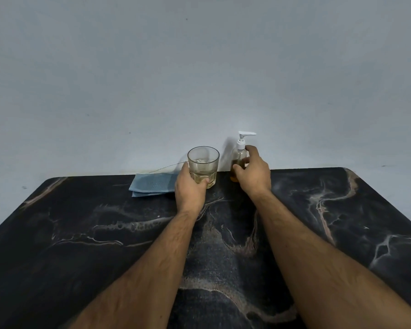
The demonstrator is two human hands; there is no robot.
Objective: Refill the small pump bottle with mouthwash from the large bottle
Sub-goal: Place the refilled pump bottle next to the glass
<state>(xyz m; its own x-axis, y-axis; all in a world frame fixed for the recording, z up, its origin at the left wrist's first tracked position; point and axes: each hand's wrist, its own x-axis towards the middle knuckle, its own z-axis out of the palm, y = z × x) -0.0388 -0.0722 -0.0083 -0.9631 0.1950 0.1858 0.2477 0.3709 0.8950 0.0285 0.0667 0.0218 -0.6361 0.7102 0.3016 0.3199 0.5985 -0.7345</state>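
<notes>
A small clear pump bottle (239, 153) with a white pump head stands upright at the table's far edge by the wall, amber liquid low in it. My right hand (253, 173) is wrapped around its body. To its left stands a clear faceted glass (203, 162) with a little pale liquid at the bottom. My left hand (191, 188) grips the lower part of the glass. No large bottle is in view.
A folded blue cloth (151, 185) lies left of the glass near the wall. The table (105, 245) is dark marble-patterned with rounded far corners. A plain grey wall (199, 79) rises directly behind it.
</notes>
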